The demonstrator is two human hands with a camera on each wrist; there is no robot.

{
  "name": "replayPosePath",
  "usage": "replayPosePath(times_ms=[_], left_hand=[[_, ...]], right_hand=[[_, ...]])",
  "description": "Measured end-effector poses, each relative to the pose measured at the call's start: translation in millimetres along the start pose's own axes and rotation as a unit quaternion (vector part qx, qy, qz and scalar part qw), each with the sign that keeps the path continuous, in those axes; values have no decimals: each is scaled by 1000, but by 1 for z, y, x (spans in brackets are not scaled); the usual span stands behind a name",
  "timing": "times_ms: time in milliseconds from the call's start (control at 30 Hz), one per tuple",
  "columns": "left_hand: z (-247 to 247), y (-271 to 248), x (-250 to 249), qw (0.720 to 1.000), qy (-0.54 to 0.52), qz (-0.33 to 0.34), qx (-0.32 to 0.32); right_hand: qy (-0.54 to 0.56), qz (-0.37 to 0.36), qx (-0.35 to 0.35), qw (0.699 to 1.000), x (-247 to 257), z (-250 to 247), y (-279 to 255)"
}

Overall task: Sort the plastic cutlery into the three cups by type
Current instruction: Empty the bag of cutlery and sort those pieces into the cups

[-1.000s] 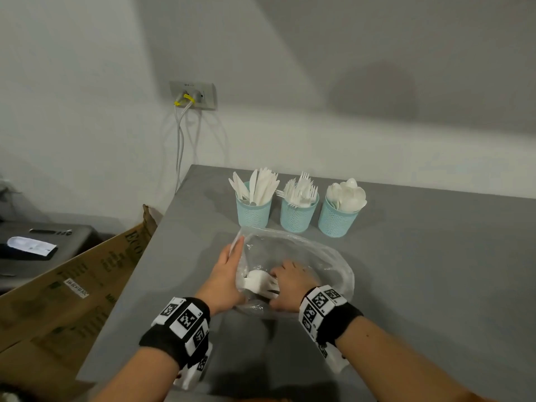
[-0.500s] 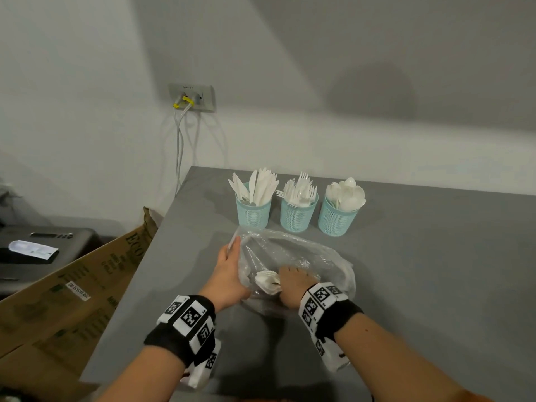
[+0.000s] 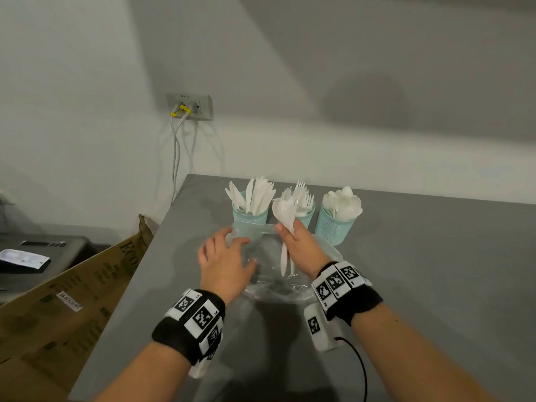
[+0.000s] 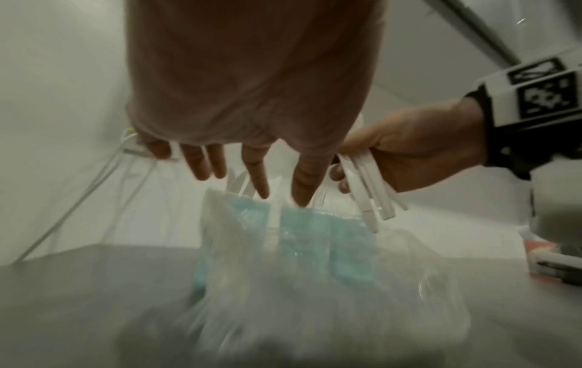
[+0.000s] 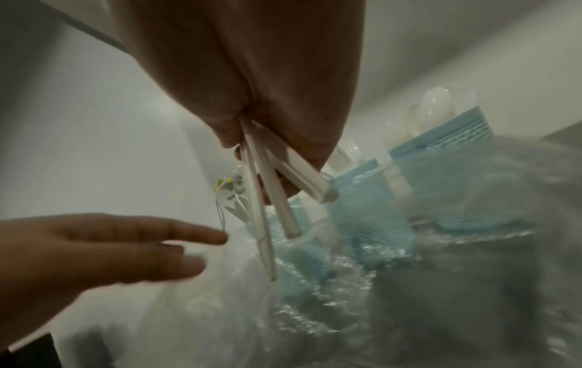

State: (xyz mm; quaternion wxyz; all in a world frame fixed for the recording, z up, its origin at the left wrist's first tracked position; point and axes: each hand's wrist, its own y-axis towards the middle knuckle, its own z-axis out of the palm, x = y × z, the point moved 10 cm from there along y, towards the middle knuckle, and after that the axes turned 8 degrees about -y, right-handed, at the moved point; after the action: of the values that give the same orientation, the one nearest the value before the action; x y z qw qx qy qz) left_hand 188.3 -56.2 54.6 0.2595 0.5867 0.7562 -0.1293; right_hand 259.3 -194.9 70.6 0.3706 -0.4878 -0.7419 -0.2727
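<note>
Dim even light, soft wall shadows, blurred wrist views, wide-angle distortion

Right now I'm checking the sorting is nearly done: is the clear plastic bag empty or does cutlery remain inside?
Cannot tell. The bag looks collapsed and see-through, but both wrist views are blurred; the right hand holds spoons above it.

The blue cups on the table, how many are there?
3, in a row at the table's far edge: the left cup holds knives, the middle cup, partly hidden behind the right hand, holds forks, and the right cup holds spoons.
</note>
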Motion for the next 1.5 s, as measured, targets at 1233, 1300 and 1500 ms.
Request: replayPosePath(times_ms=[1233,1300,1500], left_hand=[[-8,150,-18,987,154,37,3],[-3,153,-17,983,178,18,42],[16,160,-4,973,174,-50,144]], right_hand=[[124,70,-20,990,-37,-15,60],[122,70,-20,990,-36,-13,61],[144,80,-26,986,-34,-21,55]])
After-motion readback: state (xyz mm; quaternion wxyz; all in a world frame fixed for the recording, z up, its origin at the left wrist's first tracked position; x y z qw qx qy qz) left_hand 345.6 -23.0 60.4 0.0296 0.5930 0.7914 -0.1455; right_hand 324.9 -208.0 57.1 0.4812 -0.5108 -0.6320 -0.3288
